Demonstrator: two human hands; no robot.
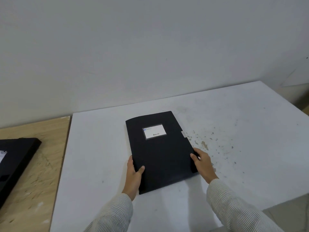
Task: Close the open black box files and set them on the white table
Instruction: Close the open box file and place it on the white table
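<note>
A closed black box file (160, 153) with a white label lies flat on the white table (93, 148), near the middle. My left hand (133, 176) grips its near left edge, thumb on the cover. My right hand (203, 162) grips its right edge near the front corner, thumb on top. A second black box file (15, 163) lies on the wooden surface at the far left, partly cut off by the frame; a bit of white shows on it, and whether it is open I cannot tell.
The wooden surface (41, 181) adjoins the white table on the left. A plain white wall (150, 47) stands behind both. The table's right part carries grey-brown stains (204, 144). Its right edge drops off at the near right corner.
</note>
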